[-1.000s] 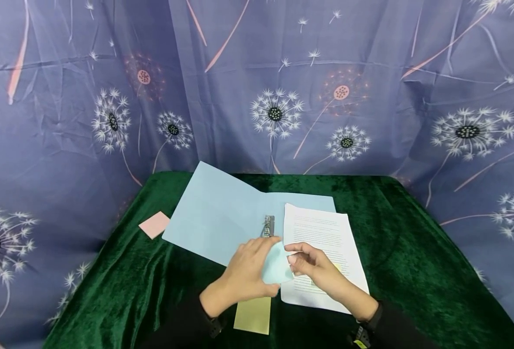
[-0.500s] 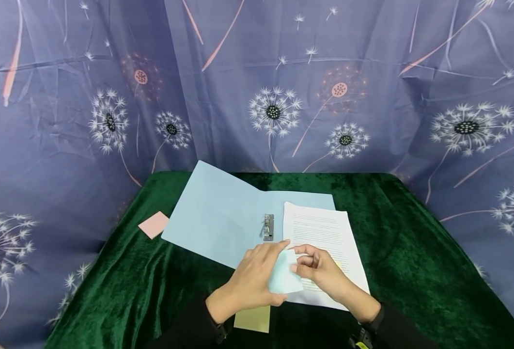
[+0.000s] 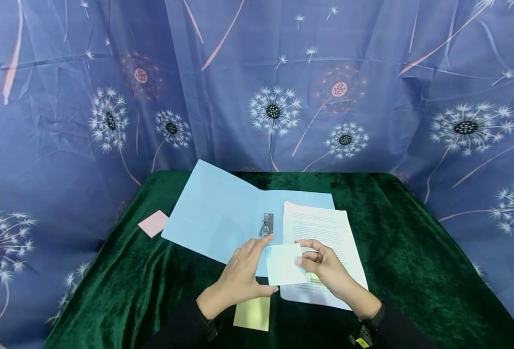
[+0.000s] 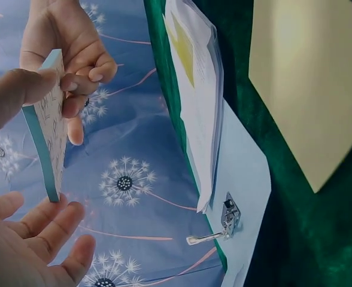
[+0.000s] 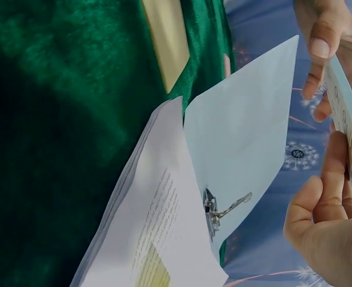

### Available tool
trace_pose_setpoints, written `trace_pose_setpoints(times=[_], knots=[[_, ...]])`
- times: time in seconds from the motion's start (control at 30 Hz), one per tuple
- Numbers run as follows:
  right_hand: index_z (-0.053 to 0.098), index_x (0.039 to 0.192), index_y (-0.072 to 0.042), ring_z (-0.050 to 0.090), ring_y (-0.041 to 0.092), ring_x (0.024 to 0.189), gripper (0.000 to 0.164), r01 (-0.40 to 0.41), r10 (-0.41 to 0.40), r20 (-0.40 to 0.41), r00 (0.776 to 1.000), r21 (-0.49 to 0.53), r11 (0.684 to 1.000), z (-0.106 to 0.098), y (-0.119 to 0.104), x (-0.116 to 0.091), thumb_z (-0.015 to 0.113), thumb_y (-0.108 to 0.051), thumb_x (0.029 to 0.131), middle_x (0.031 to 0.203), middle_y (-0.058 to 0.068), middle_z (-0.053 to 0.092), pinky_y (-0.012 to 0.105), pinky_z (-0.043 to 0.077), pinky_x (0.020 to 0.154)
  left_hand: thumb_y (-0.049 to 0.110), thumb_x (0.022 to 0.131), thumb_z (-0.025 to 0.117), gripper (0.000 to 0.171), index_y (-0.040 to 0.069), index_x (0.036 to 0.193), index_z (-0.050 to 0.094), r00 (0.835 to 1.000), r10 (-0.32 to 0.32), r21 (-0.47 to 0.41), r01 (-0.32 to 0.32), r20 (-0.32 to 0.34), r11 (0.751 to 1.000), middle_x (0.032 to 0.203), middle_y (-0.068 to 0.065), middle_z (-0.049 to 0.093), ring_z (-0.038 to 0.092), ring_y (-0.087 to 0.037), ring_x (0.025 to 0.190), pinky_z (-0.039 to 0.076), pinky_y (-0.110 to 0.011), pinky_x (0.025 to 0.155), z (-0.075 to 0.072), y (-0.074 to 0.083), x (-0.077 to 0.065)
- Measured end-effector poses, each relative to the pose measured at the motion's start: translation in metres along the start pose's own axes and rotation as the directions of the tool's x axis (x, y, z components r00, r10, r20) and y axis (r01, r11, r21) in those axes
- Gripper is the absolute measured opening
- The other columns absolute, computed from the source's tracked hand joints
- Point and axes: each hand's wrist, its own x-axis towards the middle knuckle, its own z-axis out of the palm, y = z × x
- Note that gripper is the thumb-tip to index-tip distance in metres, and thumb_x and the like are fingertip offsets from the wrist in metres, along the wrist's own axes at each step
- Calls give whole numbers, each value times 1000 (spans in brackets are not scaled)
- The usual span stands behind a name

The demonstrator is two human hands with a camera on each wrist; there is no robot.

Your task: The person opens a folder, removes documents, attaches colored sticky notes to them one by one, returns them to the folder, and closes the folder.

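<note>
A light blue sticky note pad [image 3: 285, 264] is pinched by its right side between the thumb and fingers of my right hand [image 3: 324, 266]. In the left wrist view the pad [image 4: 47, 131] shows a printed backing and a blue edge. My left hand [image 3: 239, 276] is spread wide at the pad's left side, its thumb and fingertips right by the corners. Below the hands lies an open light blue folder [image 3: 222, 208] with a metal clip [image 3: 268, 224]. Printed sheets [image 3: 319, 223] rest on the folder's right side, bearing a yellow note [image 3: 314, 277] partly hidden by my right hand.
A pink sticky note pad [image 3: 153, 223] lies left of the folder. A yellow pad [image 3: 252, 314] is near the front, partly under my left hand in the head view. Green velvet cloth [image 3: 413, 261] covers the table, with a dandelion-print curtain [image 3: 222, 97] behind.
The blue pad has turned from tilted to facing up more squarely. My left hand has drawn back left from it, while my right hand keeps its pinch and has shifted slightly right.
</note>
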Motion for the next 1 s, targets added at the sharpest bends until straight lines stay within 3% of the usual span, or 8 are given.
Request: trace_pose_setpoints(times=[0.13,0.3,0.37,0.53,0.6,0.67,0.8,1.0], knots=[[37,132,2,55,16,72,52,23,-29,-50,998,-112,993,2,0,-1,63,-10,88,90,14,62,30,45,64,32,60,87,105,10,144,28,1000,2,-13,-2,-9,1000,127,-7,48,47,-21,110,41,-44,85,1,-1,0],[38,135,-4,59,21,73,61,123,-137,-39,990,-254,959,4,-1,-4,69,-8,83,111,20,52,30,47,59,31,61,87,105,10,144,27,1000,-4,-28,4,-2,1000,127,-8,47,47,-22,110,40,-44,86,2,-1,1],[40,136,-5,57,20,73,66,175,-189,-4,982,-357,918,5,-1,-5,74,-12,80,117,20,48,29,47,58,30,61,87,104,10,144,27,1000,-6,-38,6,3,999,127,-8,47,47,-23,109,40,-44,86,2,-2,1],[44,135,0,53,15,74,85,237,-249,62,967,-585,776,11,-3,-9,83,-31,66,121,19,44,26,48,60,27,62,86,104,11,145,25,1000,-6,-74,8,17,997,125,-9,48,51,-21,100,41,-44,83,3,-2,2],[44,135,1,51,14,74,90,224,-240,60,969,-623,749,14,-4,-10,84,-34,63,122,19,44,25,47,60,25,63,86,104,12,145,23,1000,-11,-93,13,21,996,126,-9,48,52,-18,96,42,-40,80,3,-2,2],[44,135,1,51,15,74,90,207,-226,53,973,-638,742,15,-4,-10,85,-32,62,122,19,45,25,46,59,24,64,85,104,13,146,22,999,-24,-117,27,30,993,127,-9,47,53,-15,92,43,-34,75,4,-1,2],[44,135,1,51,16,74,86,197,-213,49,976,-622,758,14,-2,-10,85,-27,65,121,19,46,25,47,59,18,64,86,106,14,147,19,997,-48,-186,57,53,981,129,-10,43,53,-14,89,43,-23,66,5,0,1],[47,133,0,56,17,77,66,222,-231,48,972,-517,827,10,1,-10,75,-27,79,121,19,49,27,49,61,10,67,84,107,13,148,13,996,-46,-264,64,73,963,132,-12,39,53,-14,88,47,-24,67,6,-2,1]])
